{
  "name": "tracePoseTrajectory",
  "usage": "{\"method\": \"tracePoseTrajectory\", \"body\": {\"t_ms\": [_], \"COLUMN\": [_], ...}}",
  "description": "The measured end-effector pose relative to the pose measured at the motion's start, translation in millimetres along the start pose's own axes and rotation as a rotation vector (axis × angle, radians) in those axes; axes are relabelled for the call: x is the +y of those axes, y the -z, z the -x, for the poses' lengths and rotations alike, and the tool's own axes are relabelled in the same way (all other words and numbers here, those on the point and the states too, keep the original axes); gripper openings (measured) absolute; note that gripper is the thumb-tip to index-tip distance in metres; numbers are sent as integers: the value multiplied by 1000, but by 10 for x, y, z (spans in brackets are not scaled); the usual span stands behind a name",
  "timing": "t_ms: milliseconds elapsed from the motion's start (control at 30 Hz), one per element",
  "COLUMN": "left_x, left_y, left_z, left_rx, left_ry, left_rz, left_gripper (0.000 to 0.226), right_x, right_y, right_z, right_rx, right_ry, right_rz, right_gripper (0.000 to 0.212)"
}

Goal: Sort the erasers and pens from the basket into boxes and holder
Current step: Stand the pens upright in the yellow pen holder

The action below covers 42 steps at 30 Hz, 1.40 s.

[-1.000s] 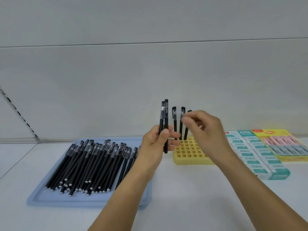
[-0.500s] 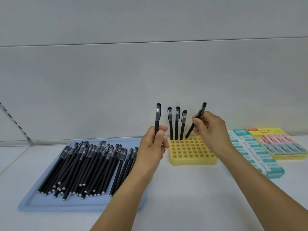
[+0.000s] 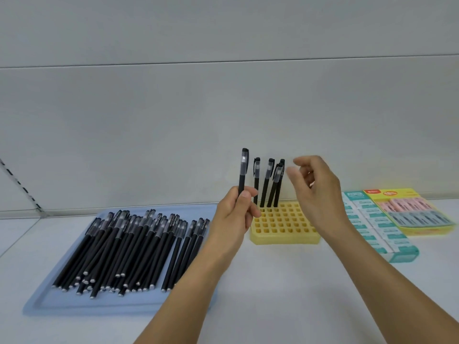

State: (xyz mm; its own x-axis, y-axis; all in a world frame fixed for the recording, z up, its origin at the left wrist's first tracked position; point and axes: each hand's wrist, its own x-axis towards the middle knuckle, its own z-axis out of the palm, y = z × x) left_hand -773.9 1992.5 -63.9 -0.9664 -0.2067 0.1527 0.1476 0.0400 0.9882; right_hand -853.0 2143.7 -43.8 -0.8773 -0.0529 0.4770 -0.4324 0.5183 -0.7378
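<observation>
Fingers and thumb of the left hand (image 3: 236,209) pinch one black pen (image 3: 243,170) and hold it upright, cap on top, above the tabletop (image 3: 285,294). Just to the right of this hand stands the yellow holder (image 3: 285,227) with its grid of square holes. Four pens (image 3: 269,184) stand in the back row of the holder, and the two on the right lean close to each other. The right hand (image 3: 315,189) is above the right part of the holder, with loosely bent fingers that grasp nothing, just beside the caps of the standing pens but not touching them. To the left of the left hand, a blue tray (image 3: 44,304) carries a big heap of black pens (image 3: 129,249), caps pointing away from the person. To the right of the right hand lie a teal box of erasers (image 3: 377,232) and, beyond it, a yellow box of erasers (image 3: 412,209).
</observation>
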Motion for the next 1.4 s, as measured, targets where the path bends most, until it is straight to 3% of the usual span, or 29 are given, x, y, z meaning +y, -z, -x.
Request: {"method": "tracePoseTrajectory", "body": {"t_ms": [67, 133, 233, 333, 433, 700, 1200, 1300, 1367, 1400], "left_x": [14, 27, -29, -218, -366, -430, -368, -267, -202, -167], "left_y": [-97, -203, -220, -79, -35, -75, -48, 143, 360, 500], "left_z": [-9, -14, -28, -28, 13, -44, -69, 45, 165, 225], "left_rx": [-49, -93, -107, -155, -255, -172, -230, -259, -159, -82], "left_ry": [-52, -86, -85, -77, -93, -163, -166, -156, -149, -140], "left_rz": [-49, -83, -254, -735, -996, -1061, -1059, -1036, -1100, -1167], "left_gripper": [23, 21, 21, 50, 60, 41, 42, 50, 48, 42], "right_x": [-197, -286, -228, -16, 170, 236, 220, 157, 14, -76], "right_y": [30, 17, 109, 212, 157, 23, -127, -116, -103, -143], "right_z": [101, 138, 37, -67, -109, -169, -172, -16, 199, 292], "right_rx": [-116, -265, -147, 1, -34, -124, -218, -103, 25, 9], "right_ry": [50, 93, 24, -81, -92, -33, -117, -203, -143, -93], "right_rz": [-188, -183, -248, -202, -55, 138, 273, 241, 182, 165], "right_gripper": [14, 7, 13, 11, 10, 16, 12, 32, 22, 11]}}
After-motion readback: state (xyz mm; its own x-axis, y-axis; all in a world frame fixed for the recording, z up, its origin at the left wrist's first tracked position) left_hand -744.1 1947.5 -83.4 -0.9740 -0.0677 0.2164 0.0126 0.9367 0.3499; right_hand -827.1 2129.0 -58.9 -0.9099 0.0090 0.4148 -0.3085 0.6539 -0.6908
